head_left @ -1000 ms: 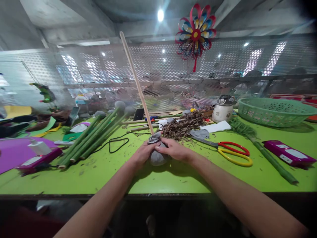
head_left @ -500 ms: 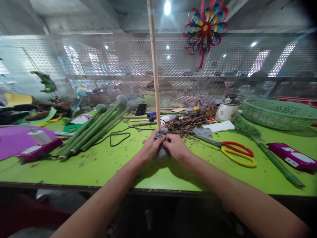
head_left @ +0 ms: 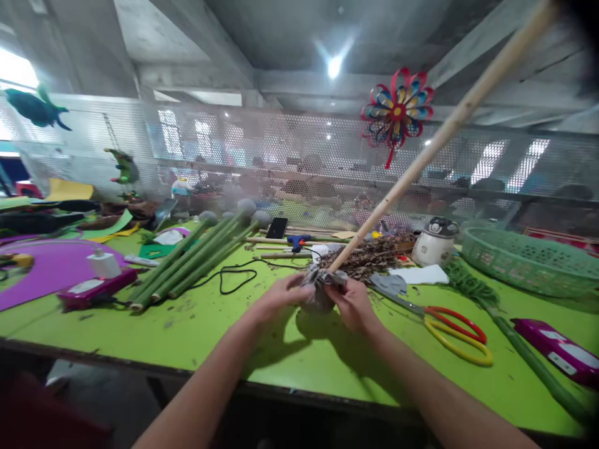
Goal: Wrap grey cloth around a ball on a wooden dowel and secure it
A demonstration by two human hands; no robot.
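A grey cloth bundle [head_left: 319, 298], gathered round the lower end of a long wooden stick [head_left: 414, 167], is between my two hands just above the green table. The stick leans up to the right. My left hand [head_left: 284, 298] is closed on the bundle's left side, its thumb near the gathered top. On the other side my right hand [head_left: 354, 304] pinches the cloth close to where the stick enters. Some fingertips of both hands are hidden by the cloth. To the right of my hands lie scissors [head_left: 456, 333] with red and yellow handles, a grey cloth scrap [head_left: 389, 284] by their blades.
Green-wrapped sticks with grey round heads [head_left: 196, 255] lie at left, beside a purple device [head_left: 96, 288]. Behind my hands are a blue glue gun [head_left: 297, 242], a phone [head_left: 277, 228] and dried plant stems [head_left: 379, 257]. A green basket [head_left: 528, 259] stands at right.
The stick has swung from nearly upright to leaning far right, and the bundle has tilted with it. Both hands stay on the cloth. The camera view has shifted and tilted.
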